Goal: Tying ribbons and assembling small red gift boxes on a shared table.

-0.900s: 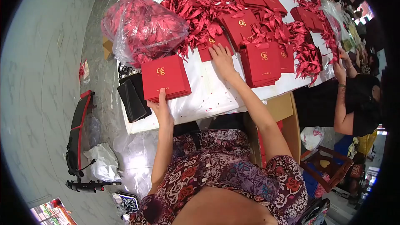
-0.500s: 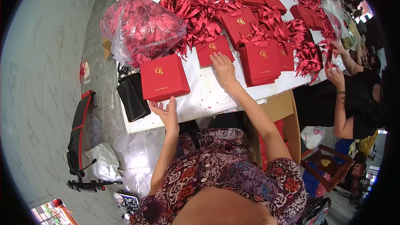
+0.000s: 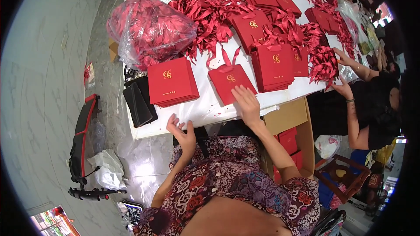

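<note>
Right hand: your right hand [image 3: 246,104] lies flat, fingers spread, on the near edge of a red bag [image 3: 231,83]; it presses down and grips nothing.
Left hand: your left hand [image 3: 183,130] hangs open and empty, fingers loosely curled, just off the near edge of the surface [image 3: 205,105].
Bag: it lies flat near the near edge, ribbon handles pointing to the far side, between two stacks.
Left stack: a pile of red bags [image 3: 171,82] sits left of it, apart from your left hand.
Right stack: another pile [image 3: 275,66] lies just right of the bag.
Far side: loose red ribbons [image 3: 210,13] and a clear sack of ribbons [image 3: 148,28].
Right: another person's hands [image 3: 343,89] work at the ribbons.
Below: an open carton [image 3: 291,118] holds more red bags.
</note>
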The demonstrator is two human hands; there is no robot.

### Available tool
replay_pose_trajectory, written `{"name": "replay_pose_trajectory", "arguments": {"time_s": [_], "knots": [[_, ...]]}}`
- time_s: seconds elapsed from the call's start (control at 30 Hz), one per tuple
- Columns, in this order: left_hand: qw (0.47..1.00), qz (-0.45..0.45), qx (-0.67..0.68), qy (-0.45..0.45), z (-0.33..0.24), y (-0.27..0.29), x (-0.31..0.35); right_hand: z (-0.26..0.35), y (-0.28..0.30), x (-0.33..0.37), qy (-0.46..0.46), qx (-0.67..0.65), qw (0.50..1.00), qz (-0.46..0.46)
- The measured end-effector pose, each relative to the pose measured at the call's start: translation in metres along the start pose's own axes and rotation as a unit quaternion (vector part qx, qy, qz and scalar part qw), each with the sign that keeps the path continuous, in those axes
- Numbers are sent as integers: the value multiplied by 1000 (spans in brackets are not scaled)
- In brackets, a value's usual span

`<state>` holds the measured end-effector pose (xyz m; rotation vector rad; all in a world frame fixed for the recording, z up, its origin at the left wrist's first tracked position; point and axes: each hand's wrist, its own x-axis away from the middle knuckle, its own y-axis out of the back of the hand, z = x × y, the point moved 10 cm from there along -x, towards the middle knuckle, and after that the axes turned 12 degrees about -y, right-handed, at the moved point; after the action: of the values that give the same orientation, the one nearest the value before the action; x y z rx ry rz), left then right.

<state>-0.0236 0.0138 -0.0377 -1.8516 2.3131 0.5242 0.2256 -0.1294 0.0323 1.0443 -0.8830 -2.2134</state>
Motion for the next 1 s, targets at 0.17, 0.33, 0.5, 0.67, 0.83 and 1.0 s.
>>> {"name": "replay_pose_trajectory", "arguments": {"time_s": [0.17, 0.33, 0.5, 0.67, 0.83, 1.0], "knots": [[983, 158, 4, -89, -43, -52, 8, -24, -27, -5, -29, 37, 999, 15], [959, 249, 20, -137, -66, -82, 15, -42, -48, -50, -65, 59, 996, 23], [945, 229, -33, -233, -90, -69, -5, -45, -52, -64, -98, 68, 991, 51], [918, 140, -153, -338, -109, -44, -63, -33, -47, -70, -83, 103, 990, 42], [907, 123, -233, -328, -107, -43, -99, -11, -47, -119, -47, -35, 998, -31], [916, 153, -231, -290, -91, -50, -103, 8, -102, -170, 28, -1, 999, -22]]}}
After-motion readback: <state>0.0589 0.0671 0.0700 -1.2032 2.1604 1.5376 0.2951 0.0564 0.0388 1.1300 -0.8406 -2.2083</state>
